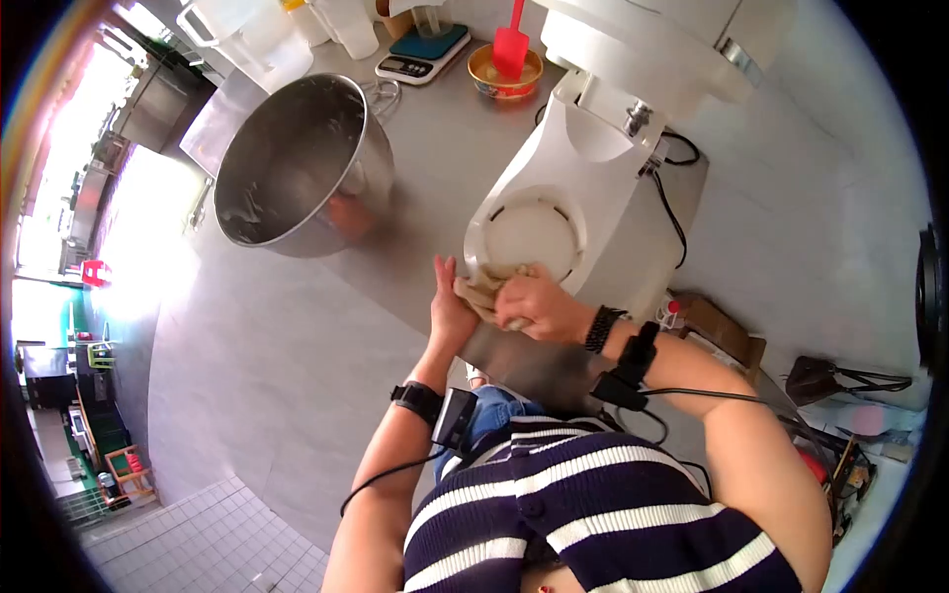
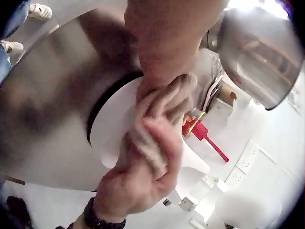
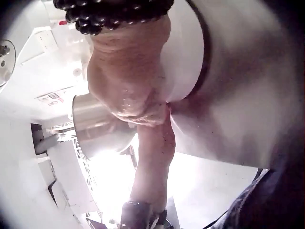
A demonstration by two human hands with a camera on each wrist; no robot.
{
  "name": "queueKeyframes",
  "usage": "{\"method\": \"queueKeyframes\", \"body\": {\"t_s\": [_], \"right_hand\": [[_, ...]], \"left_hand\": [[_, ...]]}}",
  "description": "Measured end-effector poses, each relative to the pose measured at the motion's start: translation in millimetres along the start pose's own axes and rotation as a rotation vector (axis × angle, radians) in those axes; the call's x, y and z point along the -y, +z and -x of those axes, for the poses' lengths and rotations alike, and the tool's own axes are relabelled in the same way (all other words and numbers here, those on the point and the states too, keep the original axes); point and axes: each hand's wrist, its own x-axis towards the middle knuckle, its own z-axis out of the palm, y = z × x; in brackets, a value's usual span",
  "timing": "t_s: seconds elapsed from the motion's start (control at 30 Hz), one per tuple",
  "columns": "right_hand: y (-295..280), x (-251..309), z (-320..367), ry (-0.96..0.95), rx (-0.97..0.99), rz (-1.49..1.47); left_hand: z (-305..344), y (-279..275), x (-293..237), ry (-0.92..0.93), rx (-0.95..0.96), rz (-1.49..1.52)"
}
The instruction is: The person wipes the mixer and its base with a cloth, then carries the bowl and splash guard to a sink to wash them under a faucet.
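A crumpled beige cloth (image 1: 481,290) lies between the two hands at the front edge of a white stand mixer's base (image 1: 534,237). My right hand (image 1: 542,306) grips it; in the left wrist view its fingers curl round the twisted cloth (image 2: 155,107). My left hand (image 1: 452,314) is against the cloth's left side, with straight fingers pointing away from the body. Seen from the right wrist, the right hand (image 3: 128,76) hides the cloth and overlaps the left hand (image 3: 156,143). The mixer's head (image 1: 643,44) stands over the back of its base.
Left of the mixer stands a large metal bowl (image 1: 381,178) on the steel table (image 1: 425,227). Behind are a kitchen scale (image 1: 405,67), a small bowl (image 1: 484,86) with a red spatula (image 1: 510,49), and a clear jug (image 1: 262,44). Black cables (image 1: 672,212) run along the mixer's right.
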Motion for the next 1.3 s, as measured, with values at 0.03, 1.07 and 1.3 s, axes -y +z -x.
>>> {"method": "queueKeyframes", "body": {"t_s": [0.03, 1.07, 1.3], "right_hand": [[-6.3, 5.0, 15.1, -0.040, 0.114, 0.114], [-8.6, -19.0, -59.7, 0.509, -0.095, 0.559], [-47.4, -17.4, 21.3, 0.550, -0.513, -0.634]], "left_hand": [[2.3, -31.3, -52.9, -0.128, 0.184, 0.025], [77.2, -109.9, -62.8, -0.128, -0.130, 0.080], [51.8, -109.2, -80.2, -0.069, 0.034, 0.004]]}}
